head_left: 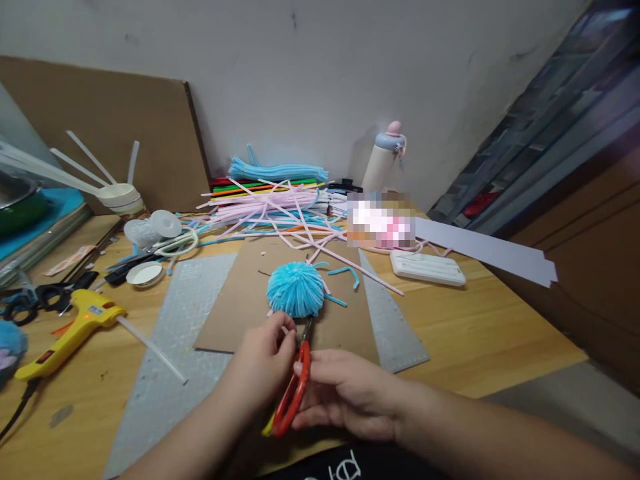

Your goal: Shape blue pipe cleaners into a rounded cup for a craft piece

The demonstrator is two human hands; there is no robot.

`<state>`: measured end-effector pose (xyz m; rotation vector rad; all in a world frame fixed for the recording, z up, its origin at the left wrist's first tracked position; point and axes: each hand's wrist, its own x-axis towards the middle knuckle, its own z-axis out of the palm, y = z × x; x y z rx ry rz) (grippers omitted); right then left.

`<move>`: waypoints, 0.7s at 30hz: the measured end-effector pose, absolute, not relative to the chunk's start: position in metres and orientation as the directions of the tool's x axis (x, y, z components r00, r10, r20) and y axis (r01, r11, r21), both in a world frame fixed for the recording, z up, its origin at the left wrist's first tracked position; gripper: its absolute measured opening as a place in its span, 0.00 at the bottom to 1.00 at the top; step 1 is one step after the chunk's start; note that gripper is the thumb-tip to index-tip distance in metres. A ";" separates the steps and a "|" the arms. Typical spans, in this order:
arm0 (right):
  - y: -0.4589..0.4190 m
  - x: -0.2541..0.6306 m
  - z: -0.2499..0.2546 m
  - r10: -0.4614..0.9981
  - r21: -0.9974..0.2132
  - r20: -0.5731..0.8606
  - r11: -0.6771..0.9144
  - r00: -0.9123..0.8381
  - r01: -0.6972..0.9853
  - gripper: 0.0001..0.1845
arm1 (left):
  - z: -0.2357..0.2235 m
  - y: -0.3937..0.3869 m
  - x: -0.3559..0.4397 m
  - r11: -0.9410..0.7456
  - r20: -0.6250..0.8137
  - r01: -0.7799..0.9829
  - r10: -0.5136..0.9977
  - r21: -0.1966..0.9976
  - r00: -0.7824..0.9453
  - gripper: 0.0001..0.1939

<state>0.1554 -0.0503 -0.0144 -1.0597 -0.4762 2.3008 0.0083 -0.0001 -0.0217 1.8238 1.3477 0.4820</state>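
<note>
A round blue ball of fuzzy pipe cleaners (295, 289) sits on a brown cardboard sheet (225, 320). My left hand (267, 350) is closed in a pinch at the ball's near edge; what lies between its fingertips is hidden. In my right hand (345, 390) is a pair of scissors (293, 397) with red loop handles and a yellow part low down. Their metal tips point away from me, close under the ball. Loose blue pipe cleaner pieces (345, 272) lie just right of the ball.
A yellow glue gun (83, 330), black scissors (37, 300) and paper cups (119, 195) stand or lie left. Behind are piled pipe cleaners (270, 203) and a bottle (381, 160). Right, a white power strip (427, 268). A grey cutting mat (165, 353) lies under the cardboard.
</note>
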 end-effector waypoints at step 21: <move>-0.058 0.176 0.007 0.811 -0.749 -0.427 -0.565 -0.400 -0.346 0.14 | -0.005 0.044 0.018 -0.574 0.495 0.733 0.787 0.366 0.369 0.32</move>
